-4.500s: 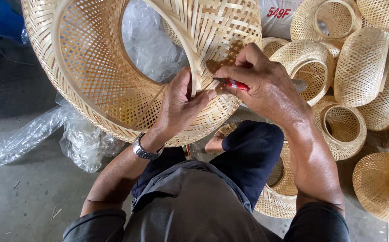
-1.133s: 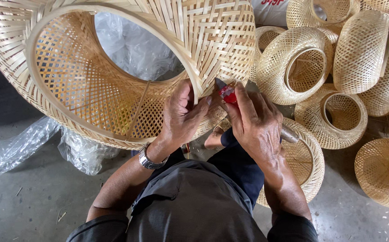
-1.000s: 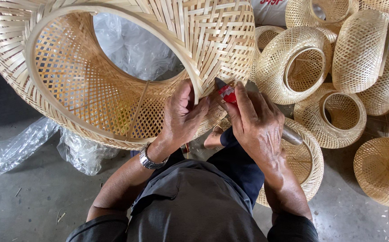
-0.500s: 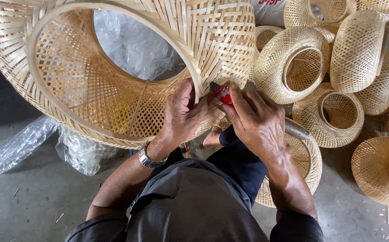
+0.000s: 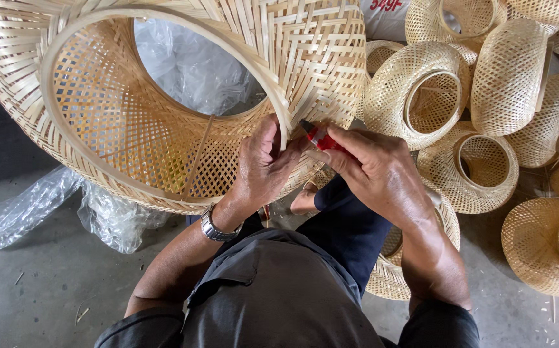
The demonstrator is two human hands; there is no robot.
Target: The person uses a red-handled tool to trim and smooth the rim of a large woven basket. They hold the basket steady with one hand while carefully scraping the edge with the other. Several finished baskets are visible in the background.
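A large woven bamboo shade [image 5: 131, 135] with a round rim fills the upper left. My left hand [image 5: 261, 164] grips its rim at the lower right, fingers wrapped over the bamboo hoop. My right hand [image 5: 373, 171] holds a small red-handled tool [image 5: 321, 138], its tip touching the weave right beside the left thumb. A metal watch [image 5: 212, 229] sits on my left wrist. My knees and dark trousers are below the hands.
Several smaller woven bamboo shades [image 5: 421, 90] are piled at the right, one [image 5: 392, 270] under my right forearm. Crumpled clear plastic sheet [image 5: 15, 212] lies on the concrete floor at left and shows through the big shade's opening.
The big shade has been turned and tilted since the earliest frame. In the last second my right hand shifted slightly, keeping the red tool at the rim by the left thumb.
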